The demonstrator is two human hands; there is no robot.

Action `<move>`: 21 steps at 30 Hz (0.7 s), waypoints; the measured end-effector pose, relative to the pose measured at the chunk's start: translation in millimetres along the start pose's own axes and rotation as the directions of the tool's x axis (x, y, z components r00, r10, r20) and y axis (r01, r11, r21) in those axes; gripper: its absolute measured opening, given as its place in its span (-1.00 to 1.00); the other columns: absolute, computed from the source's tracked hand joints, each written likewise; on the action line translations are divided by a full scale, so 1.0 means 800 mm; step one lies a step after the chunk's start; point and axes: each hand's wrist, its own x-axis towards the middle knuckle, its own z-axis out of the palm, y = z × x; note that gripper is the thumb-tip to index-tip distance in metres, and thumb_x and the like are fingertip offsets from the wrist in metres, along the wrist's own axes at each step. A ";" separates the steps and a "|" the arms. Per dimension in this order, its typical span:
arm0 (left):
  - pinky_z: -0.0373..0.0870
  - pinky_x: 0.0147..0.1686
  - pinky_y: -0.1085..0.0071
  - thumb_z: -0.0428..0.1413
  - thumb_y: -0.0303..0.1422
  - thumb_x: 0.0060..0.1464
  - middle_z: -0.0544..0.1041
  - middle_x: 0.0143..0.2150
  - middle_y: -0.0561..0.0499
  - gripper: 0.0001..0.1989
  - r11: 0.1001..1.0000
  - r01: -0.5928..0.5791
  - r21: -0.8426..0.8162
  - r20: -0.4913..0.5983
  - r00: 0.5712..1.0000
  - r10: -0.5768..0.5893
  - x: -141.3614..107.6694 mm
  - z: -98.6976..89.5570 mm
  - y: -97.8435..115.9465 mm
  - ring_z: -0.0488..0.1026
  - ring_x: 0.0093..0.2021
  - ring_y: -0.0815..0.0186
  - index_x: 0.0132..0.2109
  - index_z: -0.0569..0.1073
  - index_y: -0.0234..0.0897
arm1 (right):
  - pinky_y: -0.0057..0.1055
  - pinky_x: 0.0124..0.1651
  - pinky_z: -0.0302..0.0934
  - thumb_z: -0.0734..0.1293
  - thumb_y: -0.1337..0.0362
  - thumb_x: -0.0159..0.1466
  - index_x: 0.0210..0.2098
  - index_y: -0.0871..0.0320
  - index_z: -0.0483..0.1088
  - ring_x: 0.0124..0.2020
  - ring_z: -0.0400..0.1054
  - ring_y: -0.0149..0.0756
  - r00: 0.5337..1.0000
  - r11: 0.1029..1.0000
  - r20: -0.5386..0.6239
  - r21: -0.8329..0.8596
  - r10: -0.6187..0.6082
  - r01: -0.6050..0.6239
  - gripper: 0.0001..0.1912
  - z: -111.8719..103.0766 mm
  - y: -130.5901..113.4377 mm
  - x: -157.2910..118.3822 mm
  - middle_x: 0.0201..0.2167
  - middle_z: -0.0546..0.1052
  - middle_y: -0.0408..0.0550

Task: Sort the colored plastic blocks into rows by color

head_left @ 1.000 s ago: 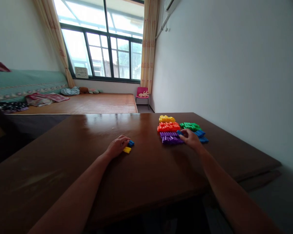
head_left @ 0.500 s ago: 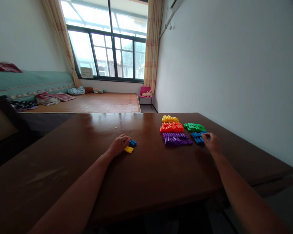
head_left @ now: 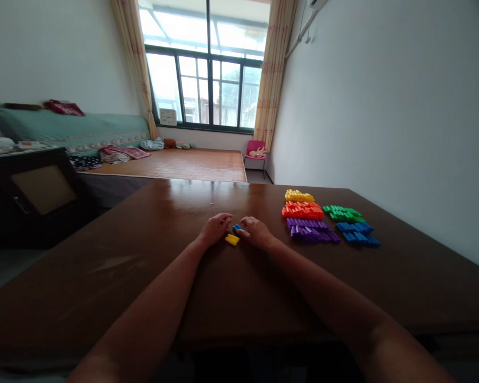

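Observation:
On the brown table, a small group of blue plastic pieces [head_left: 236, 229] lies between my two hands. Just in front of it sits a pair of yellow plastic pieces [head_left: 232, 240], side by side. My left hand [head_left: 216, 229] rests at the left of both, fingers loosely curved and apart, with nothing visible in them. From the right, my right hand [head_left: 257, 232] reaches in with thumb and fingertips at the blue pieces; it seems to grip one, partly hidden by the fingers.
To the right lie sorted piles: yellow [head_left: 299, 196], orange [head_left: 302, 210], purple [head_left: 311, 231], green [head_left: 344, 214] and blue [head_left: 358, 234]. The table [head_left: 239, 298] has its near edge below my forearms. A bed, a pink chair [head_left: 256, 151] and a dark cabinet [head_left: 40, 191] stand beyond.
My right hand has moved left from the blue pile to the small blue group beside my left hand. The view has turned left, so the scene sits further right.

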 end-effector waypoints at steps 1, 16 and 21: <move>0.46 -0.29 0.42 -0.02 -0.20 0.18 0.60 -0.25 -0.05 -0.68 1.000 -0.001 0.012 0.000 1.000 0.001 0.000 0.000 0.001 0.54 -0.31 0.30 -0.07 0.50 -0.26 | -0.32 -0.10 0.23 0.36 0.21 0.20 -0.15 0.20 0.40 -0.16 0.39 -0.20 1.000 1.000 0.011 0.007 0.026 -0.026 -0.74 0.004 -0.002 0.008 -0.19 0.51 0.07; 0.45 -0.27 0.39 -0.06 -0.06 0.15 0.60 -0.24 -0.04 -0.57 0.997 0.001 0.073 0.109 0.994 -0.009 0.000 -0.008 0.007 0.56 -0.29 0.24 -0.07 0.49 -0.27 | -0.34 -0.22 0.29 0.30 0.05 0.15 -0.17 0.15 0.43 -0.32 0.43 -0.28 0.839 0.945 -0.436 0.164 0.325 -0.281 -0.64 -0.164 0.154 -0.149 -0.30 0.56 -0.04; 0.45 -0.27 0.38 -0.06 -0.01 0.14 0.61 -0.24 -0.02 -0.53 0.998 0.010 0.054 0.114 0.993 -0.017 0.001 -0.008 -0.001 0.56 -0.29 0.24 -0.06 0.49 -0.25 | -0.28 -0.26 0.32 0.33 0.05 0.04 -0.26 0.20 0.44 -0.34 0.45 -0.18 0.471 0.741 -0.669 0.180 0.574 -0.646 -0.62 -0.228 0.303 -0.237 -0.31 0.57 0.09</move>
